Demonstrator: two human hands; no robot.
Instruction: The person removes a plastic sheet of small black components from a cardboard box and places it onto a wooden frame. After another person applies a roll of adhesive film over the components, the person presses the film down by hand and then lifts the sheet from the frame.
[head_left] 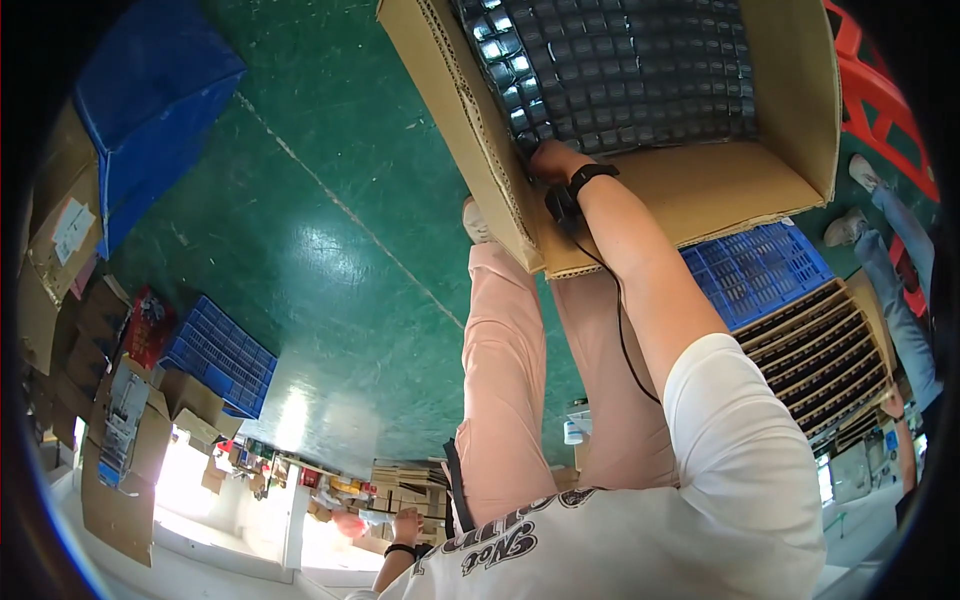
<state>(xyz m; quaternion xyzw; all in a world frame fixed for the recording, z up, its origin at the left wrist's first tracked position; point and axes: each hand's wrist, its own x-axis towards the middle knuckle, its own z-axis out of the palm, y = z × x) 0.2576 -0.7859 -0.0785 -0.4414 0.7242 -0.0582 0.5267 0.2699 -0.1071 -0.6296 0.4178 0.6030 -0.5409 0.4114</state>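
Observation:
My right hand (556, 162) reaches into an open cardboard box (720, 185) in front of me. Its curled fingers are at the near left corner of a dark, glossy plastic sheet with a grid of small pockets (640, 75), close to the box's left wall. Their tips are hidden, so I cannot see whether they grip the sheet. A black band and a small black device (565, 207) with a cable are on that wrist. My left hand (407, 525), also with a black wristband, is low at my left side, away from the box. It shows too small to make out its fingers.
Below the box at right are a blue crate (757, 270) and stacked cardboard dividers (820, 355). Another person's legs (900, 270) are by a red plastic barrier (875, 85). A large blue bin (160, 120), another blue crate (222, 357) and cartons (65, 235) line the left.

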